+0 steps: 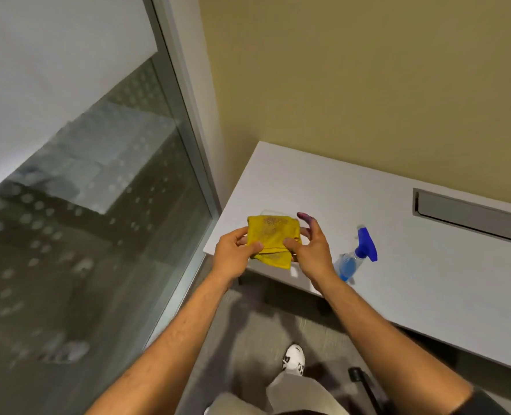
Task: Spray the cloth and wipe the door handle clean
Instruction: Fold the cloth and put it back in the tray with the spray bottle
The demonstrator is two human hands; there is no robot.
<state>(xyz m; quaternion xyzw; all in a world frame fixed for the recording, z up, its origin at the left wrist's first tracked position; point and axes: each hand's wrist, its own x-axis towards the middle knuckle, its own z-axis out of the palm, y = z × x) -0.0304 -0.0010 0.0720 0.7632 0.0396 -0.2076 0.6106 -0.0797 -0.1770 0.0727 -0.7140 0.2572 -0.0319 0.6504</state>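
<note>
Yellow cloth (270,241) is folded small and held up betw. both hands, just over the near left corner of the desk (428,274). Left hand (233,253) pinches its left edge w/ thumb on top; right hand (309,250) pinches the right edge, other fingers spread loose. Cloth looks light, soft, floppy — no care needed, but one hand should keep the folds bunched so a flat face shows for spraying. Spray bottle (354,259) stands on the desk just right of the right hand — light plastic, prob. part full; take it at the neck under the blue trigger. Door handle not in view.
</note>
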